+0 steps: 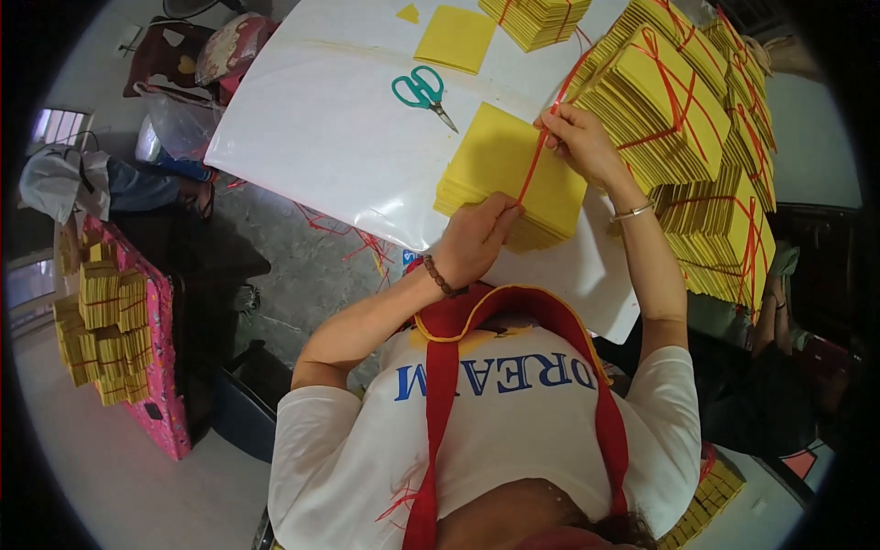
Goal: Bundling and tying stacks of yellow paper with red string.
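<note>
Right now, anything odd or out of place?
Mainly stray scraps: loose red strands tangle by the near edge of the white table, hanging or fallen, I can't tell; red bits lie on the shirt; a small yellow scrap lies alone beyond the scissors. The yellow stack being handled shows no obvious damage.

The white tabletop has room left of scissors; bundles block right.

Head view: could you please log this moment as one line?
left hand: holding red ribbon | right hand: pinching red ribbon | red ribbon: across yellow paper stack | scissors: on white table
</note>
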